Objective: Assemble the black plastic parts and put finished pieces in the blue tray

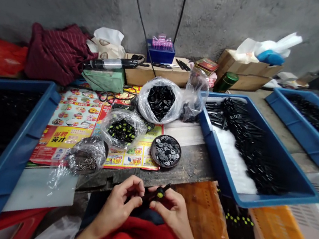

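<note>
My right hand (172,210) pinches a small black part with a yellow-green round cap (160,195), its dark stem pointing up and right. Close on the left, my left hand (123,201) has thumb and fingers drawn together by the part's dark end; what they hold cannot be made out. Just ahead sits a round dish of flat metal pieces (166,151). Beyond the left hand are a plastic-lined bowl of small metal pins (87,160) and a clear bag of black and yellow-green caps (122,130). A larger bag of black pieces (161,101) stands behind.
Blue bins (281,198) of black parts flank the bench, with another blue bin (307,137) at far right. An orange crate (200,221) holds black pieces with yellow-green dots (240,220) beside my right arm. At the back lies a silver-black power screwdriver (110,64).
</note>
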`<action>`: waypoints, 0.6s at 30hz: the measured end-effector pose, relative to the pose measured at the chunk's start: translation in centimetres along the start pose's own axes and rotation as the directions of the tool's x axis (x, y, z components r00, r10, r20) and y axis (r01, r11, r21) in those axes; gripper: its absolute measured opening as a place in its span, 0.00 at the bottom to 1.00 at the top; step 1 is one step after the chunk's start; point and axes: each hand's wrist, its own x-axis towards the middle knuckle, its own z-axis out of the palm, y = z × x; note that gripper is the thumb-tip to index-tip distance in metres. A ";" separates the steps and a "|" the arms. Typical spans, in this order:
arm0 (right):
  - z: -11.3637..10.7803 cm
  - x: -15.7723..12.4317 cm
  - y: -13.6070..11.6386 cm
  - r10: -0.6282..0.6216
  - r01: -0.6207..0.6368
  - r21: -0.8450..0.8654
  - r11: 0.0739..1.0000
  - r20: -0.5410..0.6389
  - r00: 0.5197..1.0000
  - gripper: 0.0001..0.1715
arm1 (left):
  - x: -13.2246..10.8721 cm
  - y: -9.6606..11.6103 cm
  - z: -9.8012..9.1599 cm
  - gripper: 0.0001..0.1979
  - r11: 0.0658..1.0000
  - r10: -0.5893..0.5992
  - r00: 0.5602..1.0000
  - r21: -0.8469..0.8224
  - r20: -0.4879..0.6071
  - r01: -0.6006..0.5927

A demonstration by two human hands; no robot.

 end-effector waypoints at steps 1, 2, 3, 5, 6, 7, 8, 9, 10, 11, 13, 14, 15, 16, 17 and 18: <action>-0.3 0.1 -0.1 -0.007 0.007 0.014 1.000 0.017 1.000 0.15 | 0.1 0.1 -0.1 0.07 0.998 -0.024 0.999 -0.065 0.034 0.027; -0.6 0.2 -0.3 -0.009 0.007 0.045 0.999 0.038 0.999 0.17 | 0.1 0.2 -0.2 0.08 0.990 -0.048 0.996 -0.130 0.071 0.057; -0.9 0.3 -0.3 -0.001 -0.005 0.091 0.996 0.062 0.998 0.19 | 0.2 0.2 -0.2 0.11 0.979 -0.071 0.992 -0.185 0.105 0.090; -1.1 0.5 -0.4 0.038 -0.061 0.205 0.977 0.114 0.993 0.23 | 0.2 0.1 -0.1 0.14 0.954 -0.109 0.981 -0.261 0.157 0.148; -1.1 0.5 -0.4 0.058 -0.092 0.246 0.965 0.141 0.988 0.22 | 0.1 -0.1 0.0 0.15 0.944 -0.124 0.977 -0.284 0.171 0.170; -1.0 0.6 -0.5 0.069 -0.110 0.266 0.958 0.157 0.985 0.21 | 0.1 -0.2 0.2 0.16 0.935 -0.136 0.975 -0.303 0.178 0.186; -0.9 0.6 -0.4 0.067 -0.108 0.268 0.957 0.159 0.985 0.20 | 0.0 -0.3 0.4 0.16 0.926 -0.145 0.973 -0.321 0.182 0.198; -0.8 0.6 -0.4 0.052 -0.090 0.259 0.962 0.150 0.987 0.19 | 0.0 -0.5 0.7 0.17 0.917 -0.154 0.970 -0.340 0.186 0.210; -0.8 0.6 -0.4 0.032 -0.066 0.247 0.967 0.139 0.990 0.18 | -0.1 -0.6 0.9 0.18 0.907 -0.161 0.969 -0.359 0.187 0.220; -0.7 0.7 -0.3 0.019 -0.050 0.244 0.968 0.129 0.991 0.18 | -0.1 -0.8 1.0 0.19 0.899 -0.165 0.969 -0.376 0.186 0.225; -0.5 0.6 0.0 0.022 -0.054 0.284 0.957 0.114 0.993 0.18 | -0.1 -1.1 1.3 0.20 0.887 -0.164 0.970 -0.403 0.180 0.225; -0.5 0.6 0.2 0.032 -0.066 0.316 0.946 0.112 0.993 0.17 | -0.1 -1.2 1.4 0.20 0.885 -0.161 0.972 -0.410 0.173 0.220; -0.4 0.6 0.4 0.039 -0.075 0.348 0.935 0.110 0.993 0.17 | -0.1 -1.4 1.4 0.20 0.886 -0.158 0.973 -0.411 0.165 0.214; -0.3 0.6 0.6 0.037 -0.075 0.373 0.925 0.106 0.994 0.16 | -0.1 -1.6 1.5 0.21 0.888 -0.157 0.975 -0.410 0.158 0.209; -0.2 0.5 0.8 0.029 -0.066 0.390 0.918 0.099 0.995 0.15 | -0.1 -1.8 1.5 0.21 0.890 -0.158 0.975 -0.406 0.154 0.208; -0.1 0.5 1.0 0.020 -0.054 0.400 0.915 0.089 0.996 0.15 | -0.1 -2.0 1.6 0.21 0.891 -0.159 0.976 -0.404 0.151 0.208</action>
